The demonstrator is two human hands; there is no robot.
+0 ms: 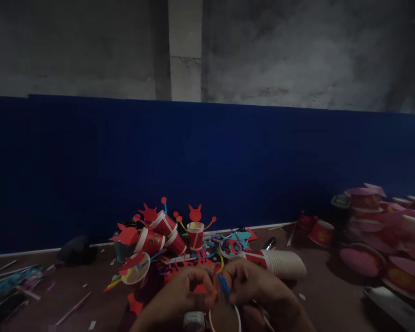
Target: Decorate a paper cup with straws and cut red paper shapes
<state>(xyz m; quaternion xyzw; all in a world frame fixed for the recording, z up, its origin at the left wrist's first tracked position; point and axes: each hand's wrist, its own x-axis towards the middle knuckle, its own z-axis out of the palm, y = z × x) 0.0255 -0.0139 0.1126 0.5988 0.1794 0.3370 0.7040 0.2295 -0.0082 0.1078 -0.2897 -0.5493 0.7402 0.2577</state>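
My left hand [185, 290] and my right hand [252, 286] meet at the bottom centre, both with fingers pinched together. Between them is a blue pipe cleaner [223, 284] with an orange piece beside it, just above the white rim of a paper cup [224, 318]. Which hand grips which piece is hard to tell in the dim light. Behind my hands lies a heap of finished red cup figures [166, 233] with red paper ears and pipe-cleaner arms. One figure [195, 230] stands upright.
A sideways stack of white-and-red paper cups [280, 263] lies right of my hands. Pink lids and red bowls [383, 230] crowd the far right. Straws and scraps [14, 279] litter the left. A blue wall panel [207, 161] runs behind the brown table.
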